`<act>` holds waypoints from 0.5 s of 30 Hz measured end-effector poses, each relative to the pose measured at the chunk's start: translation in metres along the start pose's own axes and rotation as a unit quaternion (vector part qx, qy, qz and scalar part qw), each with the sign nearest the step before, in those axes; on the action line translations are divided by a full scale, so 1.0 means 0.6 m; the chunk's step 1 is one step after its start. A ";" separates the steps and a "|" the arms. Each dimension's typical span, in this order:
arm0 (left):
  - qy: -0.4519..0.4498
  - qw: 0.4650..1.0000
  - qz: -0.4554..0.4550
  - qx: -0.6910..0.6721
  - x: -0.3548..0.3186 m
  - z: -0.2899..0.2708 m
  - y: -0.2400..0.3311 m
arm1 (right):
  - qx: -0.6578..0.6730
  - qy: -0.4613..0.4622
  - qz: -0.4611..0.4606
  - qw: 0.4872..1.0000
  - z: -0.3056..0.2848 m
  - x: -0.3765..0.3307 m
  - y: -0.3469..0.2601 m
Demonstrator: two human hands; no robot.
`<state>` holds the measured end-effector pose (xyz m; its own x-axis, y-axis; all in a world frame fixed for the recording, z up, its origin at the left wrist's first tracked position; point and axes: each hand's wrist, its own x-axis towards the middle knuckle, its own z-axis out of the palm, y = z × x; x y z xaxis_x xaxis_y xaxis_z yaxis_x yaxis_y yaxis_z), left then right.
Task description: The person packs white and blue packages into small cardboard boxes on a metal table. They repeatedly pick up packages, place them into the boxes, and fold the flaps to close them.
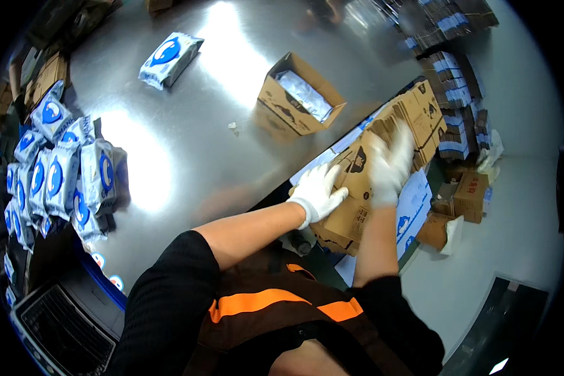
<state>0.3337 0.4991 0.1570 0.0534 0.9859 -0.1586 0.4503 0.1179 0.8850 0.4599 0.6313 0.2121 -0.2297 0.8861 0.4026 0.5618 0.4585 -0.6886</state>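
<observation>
My left hand (320, 193), in a white glove, lies on the near end of a stack of flattened brown cardboard boxes (352, 199), its fingers stretched out. Over the middle of that stack is my right hand (390, 161), also gloved in white. Motion smears its fingers, so whether it grips a flat box is unclear. Just beyond, on the metal table (194, 131), stands an open cardboard box (288, 109) with a white-and-blue soft pack (305, 95) inside. A single white-and-blue pack (170, 60) lies farther off to the left.
Several similar packs (55, 178) are heaped at the table's left edge, above a black slatted crate (62, 329). Bundles of folded cardboard (450, 81) are stacked at the far right. A small brown carton (470, 197) sits on the floor at right.
</observation>
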 end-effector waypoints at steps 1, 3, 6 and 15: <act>-0.017 1.000 0.006 0.016 0.000 0.007 0.012 | -0.044 0.090 0.069 0.993 -0.075 -0.042 0.047; -0.032 0.995 0.014 0.094 0.006 0.062 0.014 | -0.249 0.084 0.300 0.917 -0.216 -0.185 0.156; -0.001 0.996 -0.008 0.084 0.010 0.122 0.008 | -0.044 0.056 0.402 0.913 -0.268 -0.322 0.174; 0.339 0.913 0.017 -0.226 -0.162 -0.160 -0.059 | 0.016 -0.161 0.111 0.981 -0.128 -0.274 -0.178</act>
<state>0.2271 0.4106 0.1833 -0.5727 0.8185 0.0452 0.0373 -0.0291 0.9989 0.4987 0.4314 0.2661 -0.3461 0.9376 0.0329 0.6021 0.2489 -0.7586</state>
